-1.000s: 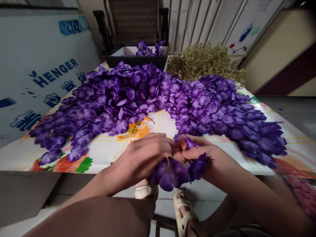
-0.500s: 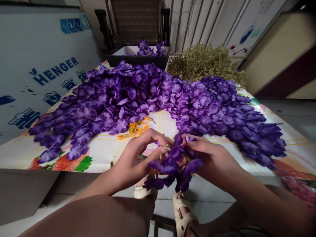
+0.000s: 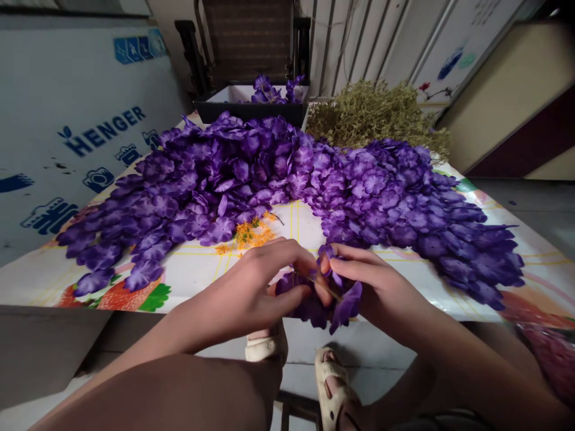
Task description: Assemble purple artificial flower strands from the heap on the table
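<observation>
My left hand (image 3: 258, 284) and my right hand (image 3: 375, 284) meet at the table's near edge, both closed on a cluster of purple fabric flowers (image 3: 323, 299). The fingertips pinch around a thin stem between the blossoms. Petals hang below the hands over the table edge. Behind the hands a big pile of purple fabric flowers (image 3: 278, 173) arcs across the table (image 3: 202, 275). A small heap of orange flower centres (image 3: 249, 233) lies just beyond my left fingers.
A dark box (image 3: 249, 108) with a few purple flowers stands at the table's far end, beside a mound of dry olive-green stems (image 3: 372, 114). A white carton printed HENGER (image 3: 76, 126) stands on the left. My knees and sandalled feet (image 3: 332, 389) are below.
The flower cluster has drawn up tighter between my hands, with fewer blossoms hanging below. My left fingers have closed back onto it after opening half a second ago.
</observation>
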`<state>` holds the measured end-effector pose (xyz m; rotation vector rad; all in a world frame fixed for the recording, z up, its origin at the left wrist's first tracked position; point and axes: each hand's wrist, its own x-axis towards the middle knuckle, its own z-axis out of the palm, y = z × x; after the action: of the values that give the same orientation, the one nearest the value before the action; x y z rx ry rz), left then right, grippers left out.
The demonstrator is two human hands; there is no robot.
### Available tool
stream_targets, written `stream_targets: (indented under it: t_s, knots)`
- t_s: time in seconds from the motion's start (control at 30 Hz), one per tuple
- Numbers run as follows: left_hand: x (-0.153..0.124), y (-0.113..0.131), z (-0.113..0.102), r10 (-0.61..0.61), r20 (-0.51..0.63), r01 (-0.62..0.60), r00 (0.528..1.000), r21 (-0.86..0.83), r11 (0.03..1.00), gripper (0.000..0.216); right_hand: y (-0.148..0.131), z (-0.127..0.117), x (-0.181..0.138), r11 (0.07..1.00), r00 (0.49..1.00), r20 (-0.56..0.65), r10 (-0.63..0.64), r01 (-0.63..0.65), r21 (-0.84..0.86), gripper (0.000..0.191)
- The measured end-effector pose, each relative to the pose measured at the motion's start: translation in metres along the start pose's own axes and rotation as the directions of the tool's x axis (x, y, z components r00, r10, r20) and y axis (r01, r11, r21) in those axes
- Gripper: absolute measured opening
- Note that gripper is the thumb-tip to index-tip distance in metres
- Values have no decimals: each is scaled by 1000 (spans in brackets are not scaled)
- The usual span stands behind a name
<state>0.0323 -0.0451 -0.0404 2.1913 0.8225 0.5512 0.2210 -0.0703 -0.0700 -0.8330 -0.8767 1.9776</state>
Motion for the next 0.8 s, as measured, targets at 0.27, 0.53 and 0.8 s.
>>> stream_targets:
  t_s: [0.27,0.53,0.8]
  knots:
    - [-1,-6,9,-208,-66,187,976,-246,951,18,4,-1,3,997,996,-50,-73,74,23,12]
    - [7,-10,18,-375,6,314,927,-558,768,23,4,-3,-4,985,992,27,-125,127,-113,15]
    - [6,-5,13,-379,-71,286,923,-534,796,13,-1,-6,-4,996,993,-87,-82,84,16,17]
